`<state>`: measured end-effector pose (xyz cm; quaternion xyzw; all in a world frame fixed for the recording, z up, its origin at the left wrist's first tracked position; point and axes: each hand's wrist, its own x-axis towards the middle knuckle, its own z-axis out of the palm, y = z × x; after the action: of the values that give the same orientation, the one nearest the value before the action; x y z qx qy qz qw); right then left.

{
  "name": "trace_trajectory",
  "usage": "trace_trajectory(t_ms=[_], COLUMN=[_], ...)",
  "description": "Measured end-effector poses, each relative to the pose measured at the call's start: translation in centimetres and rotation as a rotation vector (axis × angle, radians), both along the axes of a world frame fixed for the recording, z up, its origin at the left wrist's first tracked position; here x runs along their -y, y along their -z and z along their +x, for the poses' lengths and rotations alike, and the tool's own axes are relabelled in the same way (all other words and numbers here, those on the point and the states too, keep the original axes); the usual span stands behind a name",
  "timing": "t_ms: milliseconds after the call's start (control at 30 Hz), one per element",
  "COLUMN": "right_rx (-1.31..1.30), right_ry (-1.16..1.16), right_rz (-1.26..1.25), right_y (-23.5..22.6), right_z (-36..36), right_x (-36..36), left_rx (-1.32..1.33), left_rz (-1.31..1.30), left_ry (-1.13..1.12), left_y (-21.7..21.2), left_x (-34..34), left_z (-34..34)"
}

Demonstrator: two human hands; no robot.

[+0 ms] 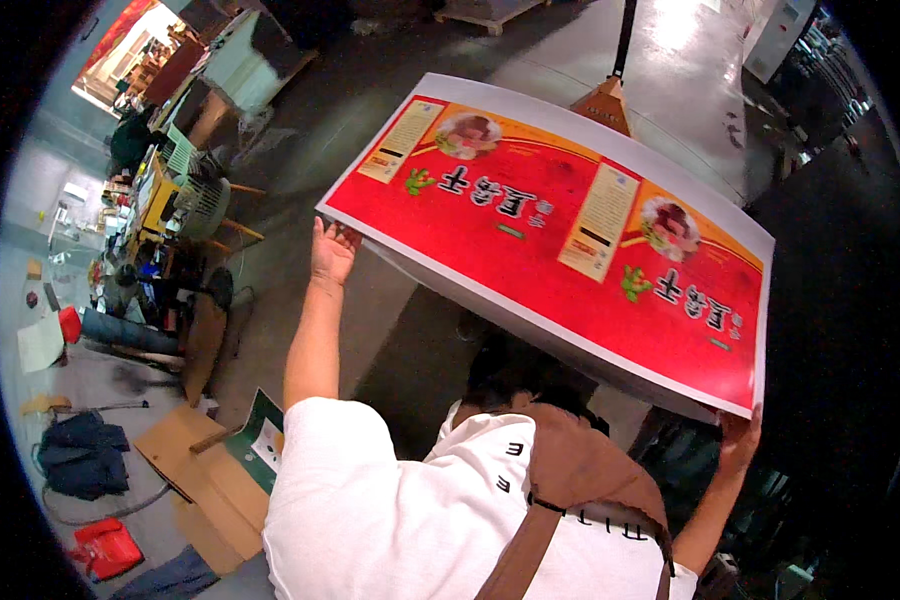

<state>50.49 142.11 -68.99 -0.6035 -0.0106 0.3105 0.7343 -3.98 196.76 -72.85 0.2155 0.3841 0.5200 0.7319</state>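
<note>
A large printed sheet, red with orange bands, cream panels, food pictures and a white border, is held up in front of me, tilted down to the right. My left hand grips its near left corner, with the fingers partly hidden at the edge. At the near right corner my right hand holds the sheet, its fingers mostly out of sight beneath it. The near edge bows a little between my hands. Whether it is one sheet or several together, I cannot tell.
Left of me is a cluttered workbench with a chair beside it. Opened brown cardboard, dark clothing and a red bag lie at the lower left. A wooden pallet sits on the grey floor far ahead.
</note>
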Motion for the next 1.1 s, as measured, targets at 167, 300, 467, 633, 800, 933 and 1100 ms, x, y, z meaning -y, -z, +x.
trace_trajectory(t_ms=[167, 300, 467, 633, 800, 933, 1100], right_rx=[-0.067, -0.010, 0.042, 0.010, 0.127, 0.149, 0.096], right_ry=[0.007, 0.016, -0.064, -0.055, -0.046, 0.025, 0.063], right_rz=[-0.025, -0.408, -0.736, -0.581, -0.476, -0.413, -0.006], right_y=[-4.0, -7.2, -8.9, -10.9, -12.8, -12.2, -7.4], right_z=[0.1, 0.5, 0.6, 0.7, 2.8, 5.0, 6.8], right_x=[-1.4, -4.4, -7.1, -11.6, -14.7, -19.0, -21.9], left_rx=[-0.206, -0.403, -0.789, -0.808, -0.452, -0.349, 0.141], left_rz=[-0.139, -0.136, -0.243, -0.152, -0.004, 0.240, 0.048], left_ry=[0.420, 0.818, 1.011, 1.126, 1.006, 0.672, 0.473], left_y=[-1.4, -4.1, -7.8, -10.3, -12.0, -10.4, -5.0], left_x=[-9.5, -13.3, -15.4, -15.8, -16.2, -14.5, -14.5], left_z=[-5.9, -5.4, -1.4, -0.1, 3.1, 8.1, 12.1])
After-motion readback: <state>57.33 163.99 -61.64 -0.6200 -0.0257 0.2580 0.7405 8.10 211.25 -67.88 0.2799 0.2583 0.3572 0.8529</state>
